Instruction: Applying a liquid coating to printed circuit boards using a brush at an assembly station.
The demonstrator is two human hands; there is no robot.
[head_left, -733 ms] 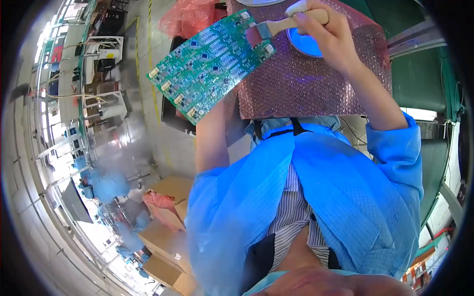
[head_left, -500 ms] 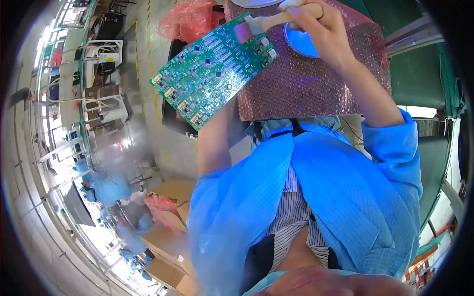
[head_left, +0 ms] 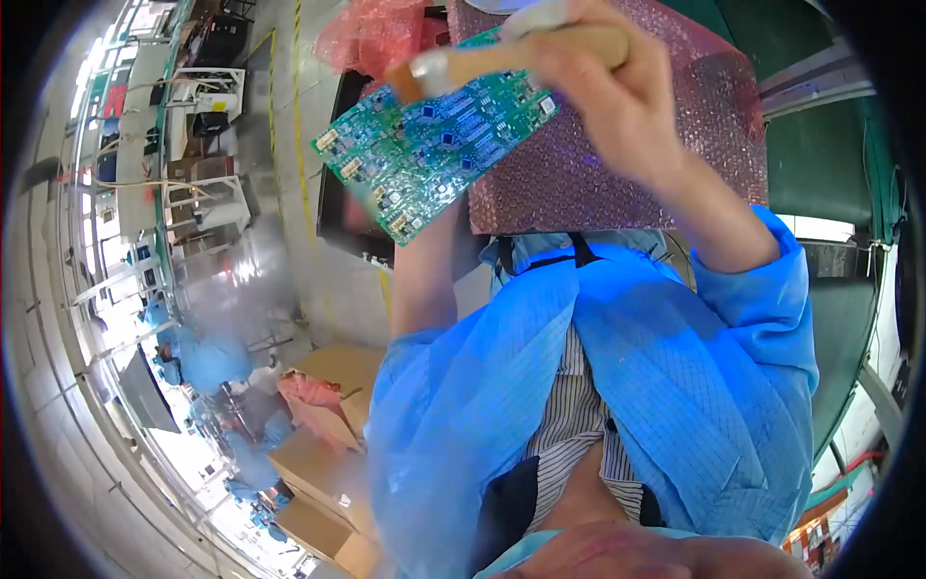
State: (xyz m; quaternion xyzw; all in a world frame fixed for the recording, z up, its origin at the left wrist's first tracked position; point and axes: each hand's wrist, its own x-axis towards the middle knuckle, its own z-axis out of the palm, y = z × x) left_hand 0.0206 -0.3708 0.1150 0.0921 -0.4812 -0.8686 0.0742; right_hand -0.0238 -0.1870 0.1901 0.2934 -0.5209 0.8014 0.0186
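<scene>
Now the right hand (head_left: pixel 625 108) holds one brush (head_left: pixel 497 64) over one circuit board (head_left: pixel 436 150).

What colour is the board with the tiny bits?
The circuit board is green; it shows best in the head view.

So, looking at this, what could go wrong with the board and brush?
The board might slip: its left part juts past the bubble wrap, and the left hand's grip is hidden from view. The brush, held in the right hand, might snag small parts, such as the pale connectors along the board's edge. Its metal band, seen at the far edge, could scratch the board if pressed down.
</scene>
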